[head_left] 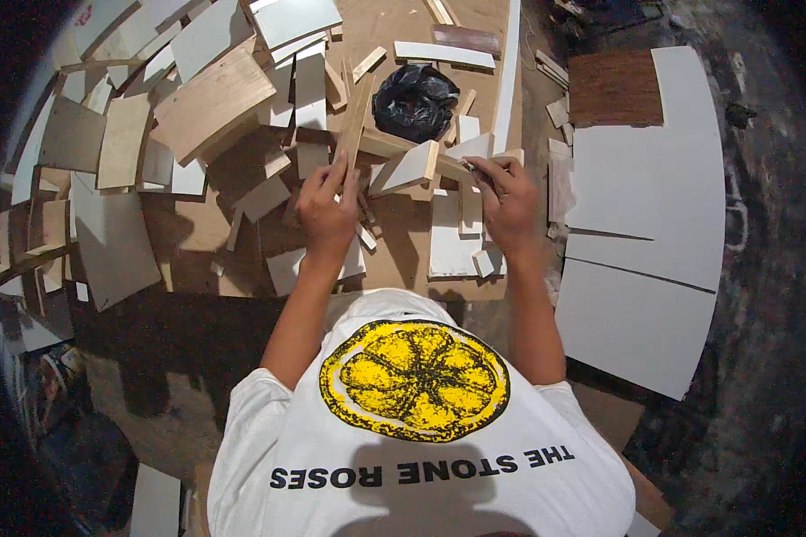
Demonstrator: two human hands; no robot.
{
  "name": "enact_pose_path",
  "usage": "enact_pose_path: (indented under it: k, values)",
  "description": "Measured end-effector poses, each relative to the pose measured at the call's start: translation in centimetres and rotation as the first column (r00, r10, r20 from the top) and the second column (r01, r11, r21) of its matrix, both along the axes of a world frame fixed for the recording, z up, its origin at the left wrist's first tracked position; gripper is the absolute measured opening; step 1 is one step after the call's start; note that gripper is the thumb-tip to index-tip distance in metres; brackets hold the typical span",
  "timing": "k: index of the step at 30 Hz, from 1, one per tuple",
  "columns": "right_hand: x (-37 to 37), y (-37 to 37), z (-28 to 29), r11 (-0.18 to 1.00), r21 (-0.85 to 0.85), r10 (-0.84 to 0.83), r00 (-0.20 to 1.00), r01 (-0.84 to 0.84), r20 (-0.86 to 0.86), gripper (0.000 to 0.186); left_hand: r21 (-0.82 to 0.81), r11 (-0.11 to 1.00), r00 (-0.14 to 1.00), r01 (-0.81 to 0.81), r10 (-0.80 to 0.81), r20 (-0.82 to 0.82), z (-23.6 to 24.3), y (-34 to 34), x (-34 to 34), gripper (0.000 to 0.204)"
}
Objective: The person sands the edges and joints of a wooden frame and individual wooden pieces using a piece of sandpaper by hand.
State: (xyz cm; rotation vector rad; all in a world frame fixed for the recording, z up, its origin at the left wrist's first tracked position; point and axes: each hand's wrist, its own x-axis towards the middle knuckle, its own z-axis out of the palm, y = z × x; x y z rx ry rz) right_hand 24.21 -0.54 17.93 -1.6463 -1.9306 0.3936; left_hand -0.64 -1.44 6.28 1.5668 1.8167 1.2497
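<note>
My left hand (327, 201) grips a narrow wooden slat (355, 112) that angles away from me, its fingers closed on the near end. A short white-faced block (405, 172) with pale wood edges lies between my hands, beside a crosswise wooden piece (382, 143). My right hand (506, 197) has its fingers curled on a piece of board (474, 147) to the right of that block; its exact shape is partly hidden by the fingers. Just beyond my hands sits a crumpled black plastic bag (414, 100). Small white offcuts (448, 246) lie below the pieces on the brown worktable (215, 282).
Many wood and white board offcuts (213, 97) are piled across the left half. A long white strip (510, 63) runs up the table's right side. Large white panels (643, 188) and a brown board (614, 88) lie at the right, over a dark, stained floor (743, 295).
</note>
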Motion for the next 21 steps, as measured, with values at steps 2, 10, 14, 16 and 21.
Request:
enact_pose_path:
  k: [2, 10, 14, 16, 21]
  values:
    - [-1.0, -0.5, -1.3, 0.998, 0.009, -0.063, 0.995, 0.064, -0.079, 0.024, 0.120, 0.993, 0.996, -0.018, 0.028, -0.081, -0.7, 0.1, -0.2, 0.034]
    - [-4.2, -1.1, -3.3, 0.998, 0.060, -0.028, 0.999, 0.026, 0.031, 0.029, 0.084, 0.996, 0.997, 0.006, 0.000, -0.072, -0.1, 0.0, -0.3, 0.034]
    - [-4.2, -1.2, -4.3, 0.996, 0.057, -0.065, 0.997, 0.068, -0.051, 0.024, 0.152, 0.988, 0.997, -0.008, 0.019, -0.071, -0.6, 0.0, -0.2, 0.034]
    - [-4.2, -1.2, -4.3, 0.994, 0.100, -0.049, 0.999, 0.050, -0.012, 0.025, 0.141, 0.990, 0.997, -0.014, 0.024, -0.070, -0.6, -0.1, -0.1, 0.034]
    - [-4.0, -0.9, -4.7, 0.994, 0.083, -0.065, 0.998, 0.065, -0.003, 0.024, 0.103, 0.995, 0.998, -0.001, 0.008, -0.061, -0.5, 0.0, -0.1, 0.034]
